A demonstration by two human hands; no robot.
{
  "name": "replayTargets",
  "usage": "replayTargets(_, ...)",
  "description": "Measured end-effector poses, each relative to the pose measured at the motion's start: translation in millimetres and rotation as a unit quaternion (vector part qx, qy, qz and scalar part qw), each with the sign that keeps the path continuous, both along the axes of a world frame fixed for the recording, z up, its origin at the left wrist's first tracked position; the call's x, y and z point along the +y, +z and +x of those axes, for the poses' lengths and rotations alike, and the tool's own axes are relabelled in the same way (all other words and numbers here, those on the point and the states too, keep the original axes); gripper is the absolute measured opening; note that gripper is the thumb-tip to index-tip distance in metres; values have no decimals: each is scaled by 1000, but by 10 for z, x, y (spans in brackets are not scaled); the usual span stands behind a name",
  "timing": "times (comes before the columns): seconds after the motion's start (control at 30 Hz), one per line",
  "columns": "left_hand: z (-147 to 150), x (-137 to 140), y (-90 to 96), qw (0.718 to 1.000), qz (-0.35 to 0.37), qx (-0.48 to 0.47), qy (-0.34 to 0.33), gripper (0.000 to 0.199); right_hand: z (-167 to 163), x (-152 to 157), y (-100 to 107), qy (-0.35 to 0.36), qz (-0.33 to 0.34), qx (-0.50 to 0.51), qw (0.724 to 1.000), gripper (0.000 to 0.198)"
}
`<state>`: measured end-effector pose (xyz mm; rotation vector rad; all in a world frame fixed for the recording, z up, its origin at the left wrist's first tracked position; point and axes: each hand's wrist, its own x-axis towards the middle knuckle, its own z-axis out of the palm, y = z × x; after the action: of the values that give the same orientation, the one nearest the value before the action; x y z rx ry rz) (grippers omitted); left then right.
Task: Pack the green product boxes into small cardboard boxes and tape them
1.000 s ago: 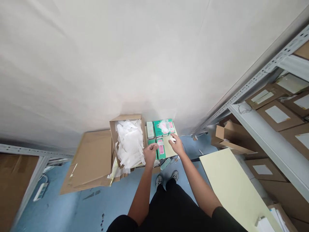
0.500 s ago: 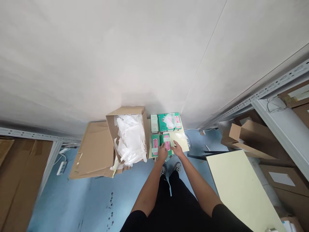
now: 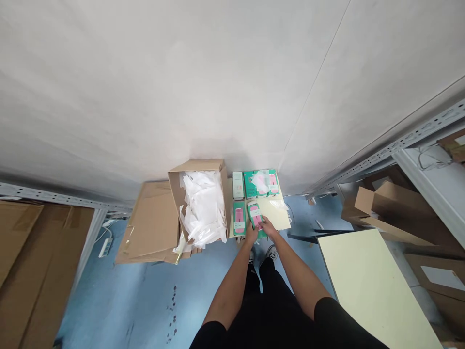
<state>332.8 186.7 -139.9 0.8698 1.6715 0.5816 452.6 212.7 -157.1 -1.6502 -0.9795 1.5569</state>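
Green-and-pink oblong box [image 3: 255,212] sits right of the carton [image 3: 176,188]; left hand [image 3: 252,233] and right hand [image 3: 268,227] pinch its near end. Matching box [image 3: 239,219] lies flat, nearer the carton. Carton: brown cardboard, heaped with loose white sheets [image 3: 204,208]. Farther back, right of carton: green boxes [image 3: 250,186], wrinkled translucent film [image 3: 260,181] on top.

Small boxes [image 3: 240,220] on a table [image 3: 281,219], a carton [image 3: 225,203] at nine o'clock
Scraps [image 3: 205,208] lie in the carton; cardboard sheets [image 3: 154,218] beyond, also at nine; wall [image 3: 218,87] at twelve, another table [image 3: 366,276] at four.
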Motion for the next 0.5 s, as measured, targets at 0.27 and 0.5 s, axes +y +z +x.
replayTargets(0.27, 29, 9, 438, 997, 69, -25, -31, 59, 130, -152, 425, -52, 48, 37, 997, 52)
replayTargets(0.5, 337, 19, 974, 971, 168, -78, -150, 54, 548, -406, 839, -140, 141, 7, 980, 59)
